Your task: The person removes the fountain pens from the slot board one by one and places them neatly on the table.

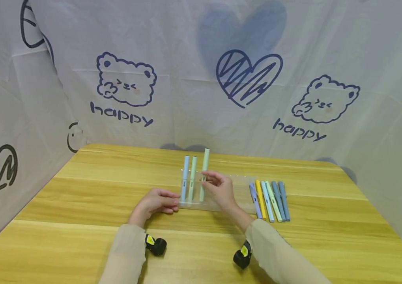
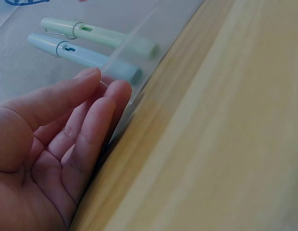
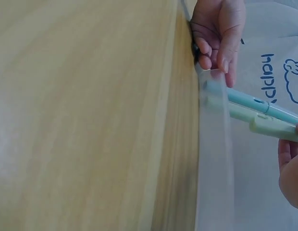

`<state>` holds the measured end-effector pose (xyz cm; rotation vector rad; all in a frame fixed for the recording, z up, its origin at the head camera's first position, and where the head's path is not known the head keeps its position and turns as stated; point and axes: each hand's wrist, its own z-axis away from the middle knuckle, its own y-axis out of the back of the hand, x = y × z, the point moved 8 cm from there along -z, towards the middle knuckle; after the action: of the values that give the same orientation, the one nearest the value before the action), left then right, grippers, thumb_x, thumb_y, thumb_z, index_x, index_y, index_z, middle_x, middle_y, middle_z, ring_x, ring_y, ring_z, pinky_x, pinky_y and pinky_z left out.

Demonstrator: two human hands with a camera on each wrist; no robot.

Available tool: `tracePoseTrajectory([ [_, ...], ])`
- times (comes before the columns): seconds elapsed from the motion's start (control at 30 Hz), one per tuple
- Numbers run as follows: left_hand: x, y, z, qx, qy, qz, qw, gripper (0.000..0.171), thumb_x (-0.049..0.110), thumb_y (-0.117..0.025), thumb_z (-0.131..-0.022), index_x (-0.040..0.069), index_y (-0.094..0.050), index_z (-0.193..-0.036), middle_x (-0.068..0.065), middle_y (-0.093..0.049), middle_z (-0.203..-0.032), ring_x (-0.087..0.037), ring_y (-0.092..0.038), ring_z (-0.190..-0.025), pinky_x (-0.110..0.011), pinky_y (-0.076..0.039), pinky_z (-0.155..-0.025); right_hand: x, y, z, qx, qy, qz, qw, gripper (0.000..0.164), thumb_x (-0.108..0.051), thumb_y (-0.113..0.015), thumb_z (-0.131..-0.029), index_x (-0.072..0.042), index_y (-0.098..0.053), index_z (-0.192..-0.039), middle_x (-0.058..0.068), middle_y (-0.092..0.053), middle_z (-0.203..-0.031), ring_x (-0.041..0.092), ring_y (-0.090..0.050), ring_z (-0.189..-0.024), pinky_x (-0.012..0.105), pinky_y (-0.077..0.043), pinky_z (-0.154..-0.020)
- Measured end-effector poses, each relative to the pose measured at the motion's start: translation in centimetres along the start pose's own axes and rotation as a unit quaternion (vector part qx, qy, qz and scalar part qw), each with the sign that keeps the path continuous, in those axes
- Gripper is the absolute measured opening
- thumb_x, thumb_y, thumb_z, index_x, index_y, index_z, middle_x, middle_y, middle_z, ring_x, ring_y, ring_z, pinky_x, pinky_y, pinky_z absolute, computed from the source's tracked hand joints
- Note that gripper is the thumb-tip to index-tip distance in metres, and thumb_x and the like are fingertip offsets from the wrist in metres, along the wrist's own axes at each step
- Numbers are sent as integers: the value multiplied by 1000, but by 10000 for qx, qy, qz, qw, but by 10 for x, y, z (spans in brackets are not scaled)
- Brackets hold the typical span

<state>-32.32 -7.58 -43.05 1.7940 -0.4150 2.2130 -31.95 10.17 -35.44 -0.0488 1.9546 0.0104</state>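
Backdrop cloth (image 1: 186,88): up behind everything, bears, hearts and "happy" drawn across it.
Wooden table (image 1: 80,185): broad and pale, carrying all the action beyond its middle, toward the far edge.
Clear holder (image 1: 245,193): here's the centrepiece, see-through, its long side running roughly along the table's far edge, well apart from the left and right edges.
Left hand (image 1: 157,201): on duty at the holder's near left corner, thumb and fingertips closed on the clear wall. A light, constant pinch looks best here; pressing hard could skew the holder.
Right hand (image 1: 221,190): over the holder, thumb and fingers clamped on one pen about midway up. A grip nearer the cap would probably leave more room to lower it.
Loose pens (image 1: 267,201): six lying side by side at the holder's right end, toward the table's right edge: purple, yellow, pale blue, pale green, two slate-blue.
Standing pens (image 1: 192,173): a pale blue and a pale green, side by side at the holder's left end, tops rising past its back edge.
Held pen (image 1: 206,163): pale green, nearly upright, just right of that pair, a gap between. Keep it parallel to them.
Lower tip (image 3: 254,124): seemingly short of the front wall in the right wrist view; whether it touches the holder, I cannot tell. Guide it in behind that wall before loosening the fingers.
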Motion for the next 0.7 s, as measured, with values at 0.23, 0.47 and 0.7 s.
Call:
tracePoseTrajectory([
  [0.23,0,0,0,-20,32,11,10000,33,-4,-59,-82,-16,-52,-112,-12,-66,-81,-17,-64,-67,-24,-54,-60,-9,3,-1,3,206,-193,9996,30,17,-59,-75,15,-56,-105,32,-58,-96,13,-60,-77,20,-52,-68],
  [0.47,0,0,0,-33,23,27,10000,33,-5,-59,-81,-16,-53,-112,-11,-66,-80,-17,-64,-67,-25,-54,-60,-14,6,2,-157,283,-14,9995,41,17,-61,-74,11,-54,-114,22,-60,-95,14,-59,-78,23,-52,-69],
  [0.7,-1,1,-1,-67,13,28,10000,33,-5,-59,-82,-16,-53,-112,-11,-66,-80,-17,-64,-68,-25,-54,-60,-18,14,6,-286,438,77,9986,45,19,-61,-73,11,-52,-116,27,-58,-96,13,-59,-77,23,-52,-69],
])
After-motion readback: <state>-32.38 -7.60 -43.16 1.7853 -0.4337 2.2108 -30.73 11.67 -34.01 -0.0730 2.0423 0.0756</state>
